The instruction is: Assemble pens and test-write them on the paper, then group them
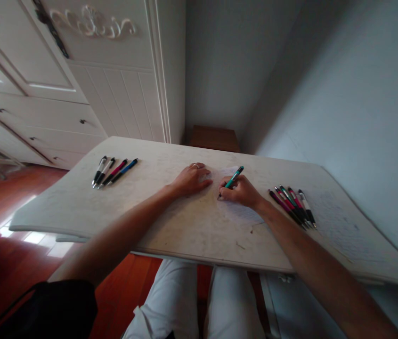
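My right hand (238, 189) grips a teal pen (234, 177) with a dark tip, which points down at a sheet of paper (239, 213) on the table. Part of that sheet is hidden under my hand and forearm. My left hand (193, 180) lies flat, fingers spread, at the sheet's left edge, with a ring on one finger. To the right of my right hand, several pens (292, 206) in pink, teal and white with black grips lie side by side. Another group of pens (114, 172), white, pink and blue, rests on the table's left part.
The off-white table (170, 226) has stained patches and small dark marks. A written-on sheet (349, 228) lies at its right end. A white cabinet (121, 80) stands behind on the left, a grey wall (361, 103) on the right. Behind the table is a brown wooden piece (215, 137).
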A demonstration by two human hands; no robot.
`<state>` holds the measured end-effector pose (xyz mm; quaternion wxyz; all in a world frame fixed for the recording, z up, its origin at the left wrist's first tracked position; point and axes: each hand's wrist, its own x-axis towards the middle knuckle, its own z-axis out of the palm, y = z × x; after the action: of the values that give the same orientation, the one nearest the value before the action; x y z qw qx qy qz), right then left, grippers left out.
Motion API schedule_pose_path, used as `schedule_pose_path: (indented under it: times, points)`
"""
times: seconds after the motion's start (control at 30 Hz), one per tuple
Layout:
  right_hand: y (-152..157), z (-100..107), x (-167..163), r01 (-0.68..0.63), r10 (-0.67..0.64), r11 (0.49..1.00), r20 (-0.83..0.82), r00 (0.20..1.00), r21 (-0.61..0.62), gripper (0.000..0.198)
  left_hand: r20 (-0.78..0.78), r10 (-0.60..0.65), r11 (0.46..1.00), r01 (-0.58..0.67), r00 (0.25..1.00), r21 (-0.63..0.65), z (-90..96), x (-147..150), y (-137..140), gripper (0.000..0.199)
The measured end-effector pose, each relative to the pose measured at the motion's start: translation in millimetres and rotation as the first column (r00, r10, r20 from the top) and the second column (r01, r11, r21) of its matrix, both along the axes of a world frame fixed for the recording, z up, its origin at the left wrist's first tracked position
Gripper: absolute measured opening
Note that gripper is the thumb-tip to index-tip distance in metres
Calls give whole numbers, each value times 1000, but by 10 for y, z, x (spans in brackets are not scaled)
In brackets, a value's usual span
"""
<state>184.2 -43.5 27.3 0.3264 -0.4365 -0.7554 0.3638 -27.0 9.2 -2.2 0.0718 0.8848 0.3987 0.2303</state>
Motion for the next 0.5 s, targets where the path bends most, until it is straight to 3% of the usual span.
schedule_pose_path:
  times: [0.2,0.5]
  points:
    - [84,-29,76,119,-118,990,-27,993,71,16,-24,-3,1000,3,1000,-10,14,13,-4,39]
    - [22,-15,10,6,-8,1000,-69,998,-28,16,-30,10,999,-11,1000,-31,41,-3,-10,34]
